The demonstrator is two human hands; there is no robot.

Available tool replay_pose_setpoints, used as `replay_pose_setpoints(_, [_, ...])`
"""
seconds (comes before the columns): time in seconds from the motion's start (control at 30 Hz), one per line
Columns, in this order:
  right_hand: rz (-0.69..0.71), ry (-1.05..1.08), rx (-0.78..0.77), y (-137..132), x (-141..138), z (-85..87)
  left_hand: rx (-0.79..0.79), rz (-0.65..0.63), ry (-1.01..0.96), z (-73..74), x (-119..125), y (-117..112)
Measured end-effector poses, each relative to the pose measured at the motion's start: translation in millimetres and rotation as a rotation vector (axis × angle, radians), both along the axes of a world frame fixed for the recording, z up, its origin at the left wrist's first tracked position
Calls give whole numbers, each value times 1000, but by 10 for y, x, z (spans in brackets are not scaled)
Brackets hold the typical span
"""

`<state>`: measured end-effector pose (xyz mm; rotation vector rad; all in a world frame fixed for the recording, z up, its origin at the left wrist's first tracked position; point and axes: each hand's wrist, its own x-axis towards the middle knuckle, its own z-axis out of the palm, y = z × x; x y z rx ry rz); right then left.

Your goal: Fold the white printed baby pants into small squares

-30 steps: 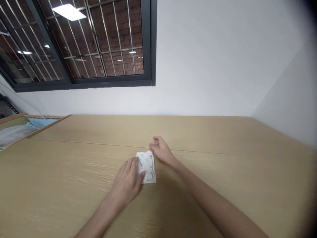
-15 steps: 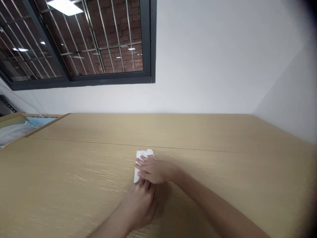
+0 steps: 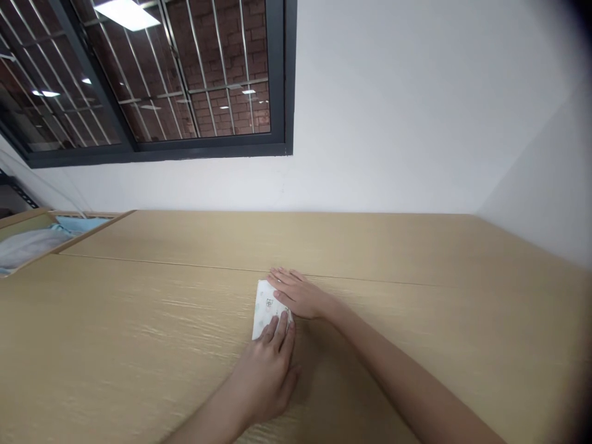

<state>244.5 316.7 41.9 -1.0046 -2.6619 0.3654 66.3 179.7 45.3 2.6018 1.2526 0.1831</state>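
Head view: on the table (image 3: 139,370), well short of its far edge, our left hand (image 3: 269,364) lies over the near-right part of the packet (image 3: 263,309), our right hand (image 3: 301,297) over its far-right corner, fingers outstretched, unclenched; its long axis points toward that edge.

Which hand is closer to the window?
The right hand: it's over the white piece's far right corner, while the left hand covers part of the near edge.
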Motion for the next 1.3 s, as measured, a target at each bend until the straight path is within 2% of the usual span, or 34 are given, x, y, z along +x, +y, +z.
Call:
replay_pose_setpoints(0.07, [-15, 34, 12, 7, 7, -31, 4, 4, -60, 14, -17, 18])
replay_pose_setpoints(0.17, [-115, 117, 15, 12, 19, -93, -21, 50, -251, 50, -100, 108])
replay_pose_setpoints(0.3, [-246, 280, 37, 16, 48, -145, 66, 241, -515, 63, -307, 336])
replay_pose_setpoints(0.43, [-282, 380, 129, 3, 57, -136, 149, 505, -420, -26, -471, 542])
replay_pose_setpoints(0.5, [-267, 392, 165, -13, 56, -121, 145, 567, -377, -93, -486, 596])
replay_pose_setpoints(0.67, [-190, 353, 261, -62, 55, -105, 171, 544, -327, -202, -417, 623])
replay_pose_setpoints(0.8, [-144, 287, 326, -76, 50, -120, 173, 509, -315, -216, -394, 627])
replay_pose_setpoints(1.0, [-149, 295, 364, -74, 35, -147, 138, 470, -305, -211, -412, 669])
replay_pose_setpoints(1.13, [-147, 297, 343, -119, 18, -165, 115, 428, -284, -116, -439, 686])
replay_pose_setpoints(1.3, [-188, 340, 286, -270, -36, -215, 112, 412, -276, 120, -452, 607])
